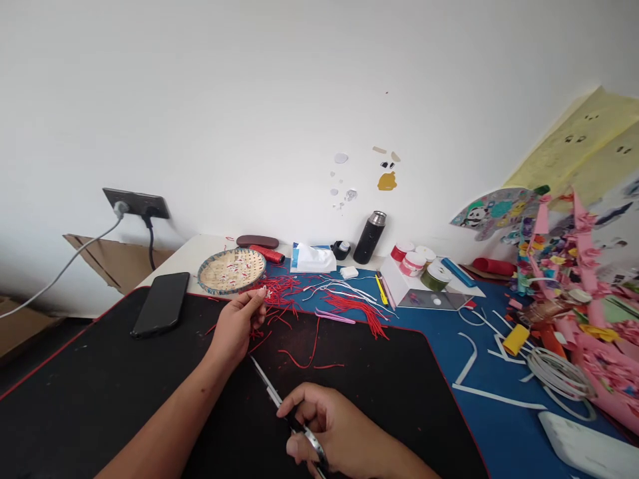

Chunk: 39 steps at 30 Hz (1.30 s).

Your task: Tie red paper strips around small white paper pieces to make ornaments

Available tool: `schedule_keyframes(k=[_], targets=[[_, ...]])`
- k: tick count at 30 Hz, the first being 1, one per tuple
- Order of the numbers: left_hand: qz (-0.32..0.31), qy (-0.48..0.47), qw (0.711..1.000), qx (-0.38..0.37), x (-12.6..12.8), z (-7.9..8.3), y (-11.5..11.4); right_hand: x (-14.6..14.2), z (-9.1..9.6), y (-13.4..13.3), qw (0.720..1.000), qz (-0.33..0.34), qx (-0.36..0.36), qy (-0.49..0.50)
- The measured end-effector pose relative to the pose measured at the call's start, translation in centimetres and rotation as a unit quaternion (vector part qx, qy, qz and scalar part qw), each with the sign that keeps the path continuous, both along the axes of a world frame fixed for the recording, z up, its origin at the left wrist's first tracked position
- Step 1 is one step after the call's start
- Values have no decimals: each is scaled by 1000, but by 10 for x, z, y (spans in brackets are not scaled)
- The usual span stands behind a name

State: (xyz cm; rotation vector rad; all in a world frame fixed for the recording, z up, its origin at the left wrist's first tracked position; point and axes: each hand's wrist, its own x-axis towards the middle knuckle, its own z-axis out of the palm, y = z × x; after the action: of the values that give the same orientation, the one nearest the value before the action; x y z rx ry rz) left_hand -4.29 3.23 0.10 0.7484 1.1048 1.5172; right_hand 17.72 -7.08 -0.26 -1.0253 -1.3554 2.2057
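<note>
My right hand (332, 429) holds a pair of scissors (268, 382). Its fingers are around the handles, and the blades point up and left over the black mat (389, 392). My left hand (243, 316) is closed in a pinch, with a tiny whitish piece (268, 293) showing at the fingertips; its exact kind is too small to tell. Just beyond those fingers lies a heap of cut red cords (284, 289). Beside it, a round woven basket (201, 276) holds several small red and white bits. Loose red cord (314, 346) trails across the mat between the hands.
A black phone (160, 305) lies left. Along the wall stand a tissue pack (313, 259), a black thermos (370, 237) and ribbon spools (413, 264) on a white box. Purple tweezers (335, 317) and red cords (362, 309) lie mid-table. Pink paper crafts (599, 332) crowd the right.
</note>
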Motion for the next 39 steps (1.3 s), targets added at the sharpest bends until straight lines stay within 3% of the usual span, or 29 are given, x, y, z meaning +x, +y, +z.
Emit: schedule_keyframes(k=[7,11,14,17,21,25,39], targets=[[17,-38,999,-2,-6,7,1,9,16,24,999,-16,35,4],[42,-43,998,10,-13,10,3,11,18,39,995,-80,55,-22],[33,-49,998,-1,-11,8,4,8,17,51,988,-134,77,19],[15,-49,999,-14,-5,5,3,2,14,64,981,-147,109,58],[-4,-38,999,-24,1,4,1,-5,0,71,974,-143,163,64],[-3,-27,999,-33,2,2,0,-2,-11,63,974,-98,203,-11],[8,12,999,-44,3,-1,1,5,-1,58,962,-62,257,-73]])
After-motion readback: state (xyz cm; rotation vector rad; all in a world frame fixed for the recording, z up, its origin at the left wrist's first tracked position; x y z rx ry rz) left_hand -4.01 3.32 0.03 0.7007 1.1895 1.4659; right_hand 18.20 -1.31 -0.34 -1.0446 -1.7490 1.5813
